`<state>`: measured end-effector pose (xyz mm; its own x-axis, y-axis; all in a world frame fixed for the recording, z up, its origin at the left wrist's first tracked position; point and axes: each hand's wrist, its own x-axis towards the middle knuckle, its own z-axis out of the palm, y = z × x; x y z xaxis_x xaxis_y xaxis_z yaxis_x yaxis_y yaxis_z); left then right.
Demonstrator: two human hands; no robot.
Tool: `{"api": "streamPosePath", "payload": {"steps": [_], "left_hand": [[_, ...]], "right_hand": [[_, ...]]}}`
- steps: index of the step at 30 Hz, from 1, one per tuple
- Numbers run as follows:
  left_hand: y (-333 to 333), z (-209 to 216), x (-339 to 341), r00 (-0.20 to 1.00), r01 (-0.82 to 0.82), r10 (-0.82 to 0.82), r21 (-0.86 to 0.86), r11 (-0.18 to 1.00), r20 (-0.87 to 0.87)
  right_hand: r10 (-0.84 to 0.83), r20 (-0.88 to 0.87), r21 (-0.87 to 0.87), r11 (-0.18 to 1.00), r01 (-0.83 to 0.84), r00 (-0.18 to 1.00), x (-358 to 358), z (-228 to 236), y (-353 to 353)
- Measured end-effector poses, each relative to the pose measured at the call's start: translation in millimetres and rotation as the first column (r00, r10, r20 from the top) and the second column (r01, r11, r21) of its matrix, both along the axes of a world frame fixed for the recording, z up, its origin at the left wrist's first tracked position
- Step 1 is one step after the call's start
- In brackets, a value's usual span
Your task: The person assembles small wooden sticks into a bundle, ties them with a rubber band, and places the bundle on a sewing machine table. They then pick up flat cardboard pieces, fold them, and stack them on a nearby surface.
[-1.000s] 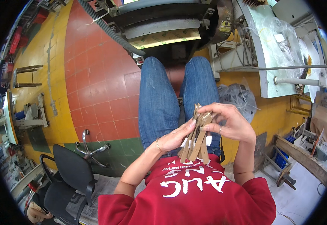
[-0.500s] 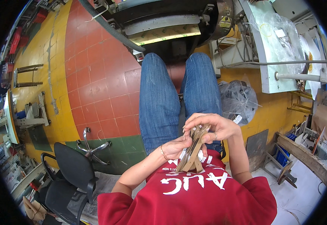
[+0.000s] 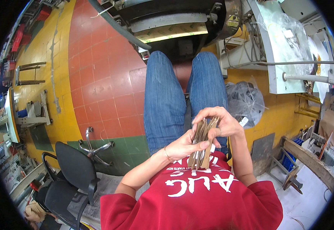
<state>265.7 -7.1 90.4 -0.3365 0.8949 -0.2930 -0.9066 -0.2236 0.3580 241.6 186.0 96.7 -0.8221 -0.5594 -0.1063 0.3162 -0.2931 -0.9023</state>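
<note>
Flat brown strips (image 3: 202, 132), bundled, pinched by left hand (image 3: 180, 148) at eight o'clock, right hand (image 3: 223, 123) at two; less fanned than moments ago, seemingly better aligned.

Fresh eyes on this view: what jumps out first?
Probably the white-lettered red shirt, bottom centre. Near its hem, the left hand and right hand grip a bundle of brown strips. Left of the jeans, the floor shows bold yellow, red and green areas.
</note>
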Motion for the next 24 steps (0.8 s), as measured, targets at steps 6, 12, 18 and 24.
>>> {"api": "streamPosePath", "payload": {"steps": [6,12,18,24], "left_hand": [[2.1,-8.2,6.1,0.962,0.145,-0.126,-0.062,0.987,0.243],[-1.2,5.6,10.6,0.997,0.054,-0.054,0.003,0.999,0.057],[-6.1,-12.1,-2.4,0.955,0.27,-0.25,0.118,0.956,-0.159],[-5.5,-19.9,4.3,0.97,0.224,-0.228,0.056,0.973,0.087]], "right_hand": [[-0.074,0.078,-0.052,0.996,0.078,0.994,0.3,5.1,-9.8],[0.116,-0.144,0.079,0.991,-0.105,0.983,-1.8,8.5,-9.8],[0.147,0.011,-0.059,0.988,-0.146,0.989,10.0,10.6,-25.9],[-0.064,-0.384,0.341,0.917,0.206,0.921,-2.2,11.0,-20.7]]}}
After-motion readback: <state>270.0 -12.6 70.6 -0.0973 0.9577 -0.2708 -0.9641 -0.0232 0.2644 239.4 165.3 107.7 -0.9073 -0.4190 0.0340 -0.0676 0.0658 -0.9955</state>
